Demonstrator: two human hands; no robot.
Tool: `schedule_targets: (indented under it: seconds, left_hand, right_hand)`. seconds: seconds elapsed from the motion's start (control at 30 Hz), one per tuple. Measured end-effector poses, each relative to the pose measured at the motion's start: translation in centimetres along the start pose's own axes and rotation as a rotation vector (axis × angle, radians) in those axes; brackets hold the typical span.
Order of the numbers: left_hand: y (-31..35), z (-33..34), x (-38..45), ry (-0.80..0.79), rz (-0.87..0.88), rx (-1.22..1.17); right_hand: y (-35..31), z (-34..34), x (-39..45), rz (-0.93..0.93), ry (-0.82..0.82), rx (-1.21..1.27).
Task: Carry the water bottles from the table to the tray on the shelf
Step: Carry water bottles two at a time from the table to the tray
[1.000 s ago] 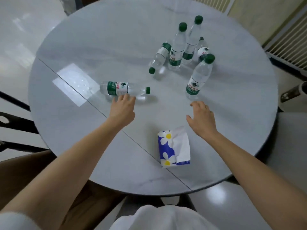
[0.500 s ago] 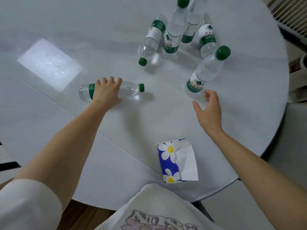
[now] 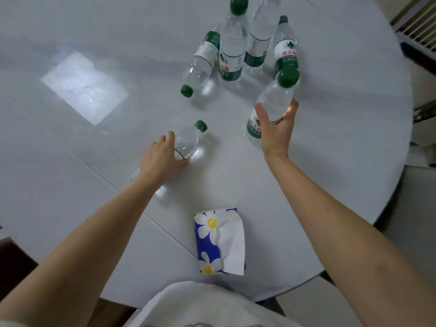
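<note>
Clear water bottles with green caps and green labels are on a round grey table (image 3: 70,161). My left hand (image 3: 160,159) grips a lying bottle (image 3: 188,140) around its middle, cap pointing up and right. My right hand (image 3: 276,128) wraps around an upright bottle (image 3: 274,100), thumb on its left side and fingers on its right. Behind them is a cluster: one lying bottle (image 3: 200,64), two upright bottles (image 3: 232,48) (image 3: 259,36) and another one (image 3: 285,50) at the right. The tray and the shelf are out of view.
A blue tissue pack with white flowers (image 3: 219,241) lies near the table's front edge between my forearms. A bright light reflection (image 3: 85,86) marks the table at left. A slatted wall panel (image 3: 415,27) stands at the far right.
My left hand has dragged the lying bottle right and nearer, turning its cap upward. My right hand has reached forward and closed around the upright bottle. The view has moved closer.
</note>
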State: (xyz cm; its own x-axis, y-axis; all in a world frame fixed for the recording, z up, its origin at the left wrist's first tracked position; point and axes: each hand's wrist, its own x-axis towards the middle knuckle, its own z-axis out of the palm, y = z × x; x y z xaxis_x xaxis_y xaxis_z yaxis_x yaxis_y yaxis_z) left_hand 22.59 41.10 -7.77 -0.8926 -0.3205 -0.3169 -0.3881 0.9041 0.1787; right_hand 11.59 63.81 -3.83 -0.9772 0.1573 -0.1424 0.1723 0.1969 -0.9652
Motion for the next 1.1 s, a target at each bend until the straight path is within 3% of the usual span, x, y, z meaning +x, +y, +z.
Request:
schedule_targets:
  seconds: [0.23,0.43,0.6,0.83,1.1]
  left_hand:
    - [2.2,0.4,-3.7,0.006,-0.216,-0.114]
    - [3.4,0.4,-10.3,0.069,-0.413,-0.302]
    - [2.6,-0.4,-15.7,0.164,-0.540,-0.527]
    - [-1.1,-1.4,-24.1,0.311,-0.659,-0.824]
    - [-12.1,-3.7,-42.1,0.550,-0.689,-0.941]
  right_hand:
    - [-0.5,-1.7,-0.3,0.121,-0.142,0.135]
    - [-2.0,-2.8,-2.8,0.397,-0.420,0.322]
    - [-3.3,-1.7,-6.4,0.517,-0.663,0.369]
    - [-4.8,1.5,-15.3,0.551,-0.992,0.261]
    - [-6.1,7.4,-35.4,0.458,-1.208,0.125]
